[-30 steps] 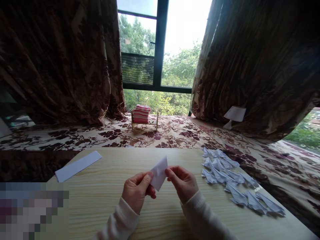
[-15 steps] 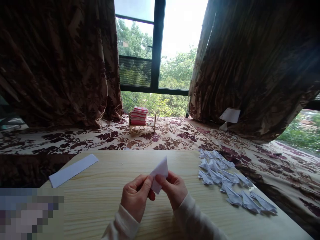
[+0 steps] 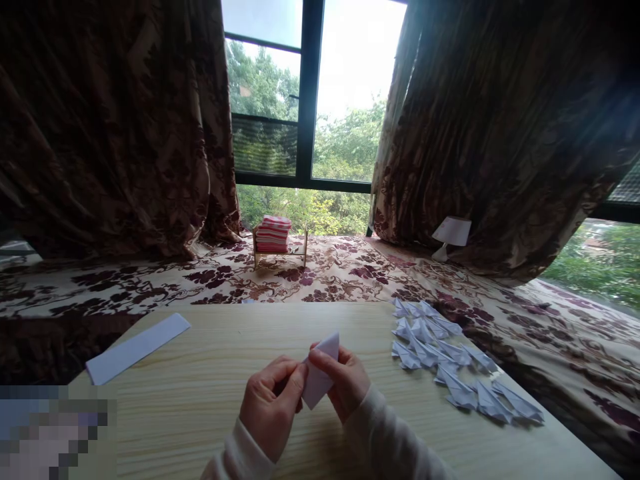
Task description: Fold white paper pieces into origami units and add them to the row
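Note:
A small folded piece of white paper [image 3: 318,388] is held up over the pale wooden table, pinched from both sides. My left hand [image 3: 273,403] grips its left edge between thumb and forefinger. My right hand [image 3: 346,379] has its thumb pressed on the near face, with the fingers behind the sheet and partly hidden. One pointed corner sticks up past my right thumb, and another points down between the hands. Several folded white paper pieces [image 3: 425,347] with pointed ends lie in loose rows to the right of my hands.
A long white paper strip [image 3: 140,347] lies slantwise at the left of the table [image 3: 210,340]. Behind the table, on a flowered cloth [image 3: 340,267], stand a little rack with striped folded cloths [image 3: 273,235] and a small white lamp [image 3: 453,232]. Patterned curtains flank the window.
The folded paper has been turned and lowered slightly between my hands. My right thumb has shifted up towards its top corner. The whole view has moved a little.

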Motion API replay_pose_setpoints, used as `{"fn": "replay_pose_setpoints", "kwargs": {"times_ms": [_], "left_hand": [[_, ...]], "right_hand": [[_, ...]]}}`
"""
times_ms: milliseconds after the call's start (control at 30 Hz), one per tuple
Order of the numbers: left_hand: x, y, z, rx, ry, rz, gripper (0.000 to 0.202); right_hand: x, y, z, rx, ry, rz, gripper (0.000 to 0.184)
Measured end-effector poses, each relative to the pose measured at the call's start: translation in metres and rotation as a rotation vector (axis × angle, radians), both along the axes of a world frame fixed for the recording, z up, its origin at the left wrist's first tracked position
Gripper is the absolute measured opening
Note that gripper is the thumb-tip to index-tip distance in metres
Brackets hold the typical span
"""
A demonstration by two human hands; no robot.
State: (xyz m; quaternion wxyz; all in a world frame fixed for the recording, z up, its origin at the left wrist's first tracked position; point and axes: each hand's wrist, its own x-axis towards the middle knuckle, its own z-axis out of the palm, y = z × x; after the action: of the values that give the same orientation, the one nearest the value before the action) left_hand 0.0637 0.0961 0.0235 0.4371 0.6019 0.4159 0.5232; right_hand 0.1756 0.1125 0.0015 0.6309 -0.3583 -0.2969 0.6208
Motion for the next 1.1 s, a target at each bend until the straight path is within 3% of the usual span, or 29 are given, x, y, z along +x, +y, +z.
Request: {"fn": "replay_pose_setpoints", "kwargs": {"times_ms": [133,233,333,400,467,567,667,900,1100], "left_hand": [[-0.001,-0.002,0.003,0.014,0.050,-0.027,0.029],[-0.004,-0.004,0.003,0.024,0.067,-0.021,0.031],[-0.010,0.000,-0.001,-0.002,0.028,0.071,0.028],[-0.012,0.004,-0.006,-0.101,-0.049,0.150,0.024],[-0.011,0.008,-0.009,-0.228,-0.161,0.179,0.026],[-0.006,0.011,-0.012,-0.290,-0.283,0.161,0.033],[-0.005,0.012,-0.006,-0.341,-0.295,0.097,0.037],[-0.009,0.030,0.018,-0.352,-0.232,-0.028,0.037],[-0.006,0.031,0.009,-0.320,-0.124,-0.084,0.028]], "right_hand": [[0.007,0.008,0.000,0.003,-0.047,-0.103,0.029],[0.040,0.022,0.005,-0.017,-0.075,-0.218,0.030],[0.077,0.030,0.014,-0.050,-0.082,-0.391,0.032],[0.080,0.028,0.016,-0.051,-0.093,-0.430,0.034],[0.061,0.020,0.014,-0.034,-0.127,-0.351,0.038],[0.020,0.008,0.007,0.109,-0.332,-0.045,0.040],[0.005,0.002,0.003,0.209,-0.369,-0.038,0.037],[0.030,0.008,0.004,0.164,-0.385,0.041,0.038],[0.019,0.002,0.003,0.236,-0.424,0.005,0.037]]}}
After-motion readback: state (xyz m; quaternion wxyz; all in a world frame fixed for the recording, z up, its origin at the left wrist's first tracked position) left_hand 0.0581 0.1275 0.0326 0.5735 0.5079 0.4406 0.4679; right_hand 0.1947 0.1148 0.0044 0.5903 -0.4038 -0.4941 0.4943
